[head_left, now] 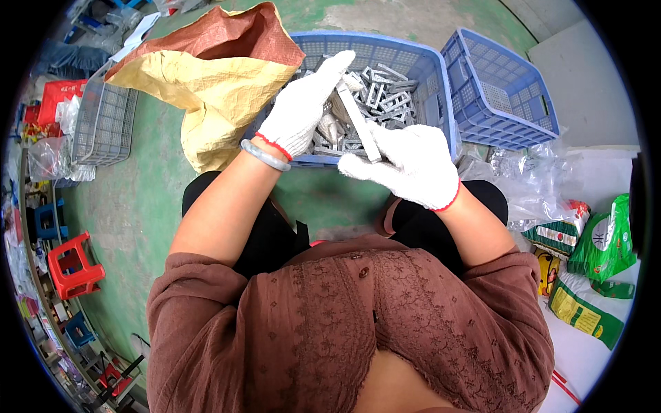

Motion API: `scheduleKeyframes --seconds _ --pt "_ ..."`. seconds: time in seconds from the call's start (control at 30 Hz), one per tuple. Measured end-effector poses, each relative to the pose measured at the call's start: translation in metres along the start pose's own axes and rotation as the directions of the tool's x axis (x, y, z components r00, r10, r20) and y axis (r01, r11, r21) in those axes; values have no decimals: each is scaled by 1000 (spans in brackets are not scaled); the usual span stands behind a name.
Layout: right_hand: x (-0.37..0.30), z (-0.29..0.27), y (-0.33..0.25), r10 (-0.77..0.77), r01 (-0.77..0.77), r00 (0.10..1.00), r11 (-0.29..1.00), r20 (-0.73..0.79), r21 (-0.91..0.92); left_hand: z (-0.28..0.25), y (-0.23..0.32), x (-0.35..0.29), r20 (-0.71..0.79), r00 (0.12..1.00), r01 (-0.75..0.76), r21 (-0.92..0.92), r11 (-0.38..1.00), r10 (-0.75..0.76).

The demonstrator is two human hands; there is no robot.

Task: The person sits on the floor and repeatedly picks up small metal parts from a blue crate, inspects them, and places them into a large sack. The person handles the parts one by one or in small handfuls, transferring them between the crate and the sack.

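Note:
I hold a long, flat silver-grey metal bar (359,125) slantwise over a blue plastic crate (375,43). My left hand (303,107), in a white knit glove with a red cuff, is closed at the bar's upper end, its thumb side pointing up and away. The lower end lies between the thumb and fingers of my right hand (416,165), gloved the same way. Below them, the crate holds a heap of short grey metal pieces (392,96). Part of the heap is hidden behind my hands and the bar.
A yellow woven sack (220,93) with its mouth open stands left of the crate. Another blue crate (499,89) adjoins it on the right. Clear plastic sheeting (520,182) and green bags (606,237) lie at the right. At the left are a grey crate (107,124) and a red stool (76,267).

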State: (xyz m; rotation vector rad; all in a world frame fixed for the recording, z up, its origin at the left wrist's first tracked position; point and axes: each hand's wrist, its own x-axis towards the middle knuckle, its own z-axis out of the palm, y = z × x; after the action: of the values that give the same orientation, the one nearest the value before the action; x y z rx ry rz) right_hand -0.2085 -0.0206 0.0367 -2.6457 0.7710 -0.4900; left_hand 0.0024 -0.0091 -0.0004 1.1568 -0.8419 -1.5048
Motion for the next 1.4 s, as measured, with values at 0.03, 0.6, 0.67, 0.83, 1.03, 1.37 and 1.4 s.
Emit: scheduleKeyframes --seconds 0.03,0.6,0.67,0.83,1.03,1.37,1.4 --pt "0 0 1 11 -11 1000 1000 15 20 -2 0 -1 17 1000 -10 24 1000 9" --pt "-1 0 1 75 -79 997 988 34 135 5 -9 4 -46 994 -102 -63 993 99" --pt "0 -3 -2 92 -100 994 983 58 156 9 -5 3 -102 991 -96 -58 994 90" --pt "-1 6 1 66 -60 997 984 -27 169 5 1 5 -53 999 -6 -100 995 1" --pt "-2 3 5 129 -138 990 967 55 216 7 7 -1 -34 999 -15 -124 992 10" --pt "-1 16 22 66 -45 988 988 -140 148 -3 -1 -7 -8 971 -238 -104 966 238" --pt "-2 15 26 106 -83 987 981 -123 175 -4 -1 -6 4 967 -252 -92 963 254"
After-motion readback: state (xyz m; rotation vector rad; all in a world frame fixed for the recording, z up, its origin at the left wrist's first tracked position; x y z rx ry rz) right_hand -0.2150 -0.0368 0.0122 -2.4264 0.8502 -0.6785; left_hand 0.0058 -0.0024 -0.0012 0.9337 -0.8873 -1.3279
